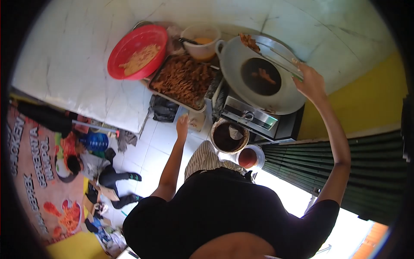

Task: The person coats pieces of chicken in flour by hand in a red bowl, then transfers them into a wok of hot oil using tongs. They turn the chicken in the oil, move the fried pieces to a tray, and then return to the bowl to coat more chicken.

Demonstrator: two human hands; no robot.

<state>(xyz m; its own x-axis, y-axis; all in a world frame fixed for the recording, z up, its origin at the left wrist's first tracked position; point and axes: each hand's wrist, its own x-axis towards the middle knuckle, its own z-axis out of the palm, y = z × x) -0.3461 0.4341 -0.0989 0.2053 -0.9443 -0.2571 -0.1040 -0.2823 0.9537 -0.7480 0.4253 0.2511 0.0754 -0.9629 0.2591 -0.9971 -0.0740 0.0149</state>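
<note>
My right hand (311,82) is closed around the handle end of metal tongs (276,61) above the right side of a large wok (233,64). At the tongs' far tips is a browned fried piece (249,43), over the wok's back rim. Dark oil (254,86) fills the bottom of the wok, with another fried piece (264,76) in it. My left hand (183,124) is in front of a tray (172,100) heaped with fried pieces (183,80), apart from it. Its fingers are too small and blurred to make out.
A red basin (114,64) with pale batter-like contents and a white tub (189,34) of orange liquid stand behind the tray. The wok rests on a stove (248,115). Below are a dark-filled bucket (214,144) and a smaller container (258,166). A person (97,166) is at lower left.
</note>
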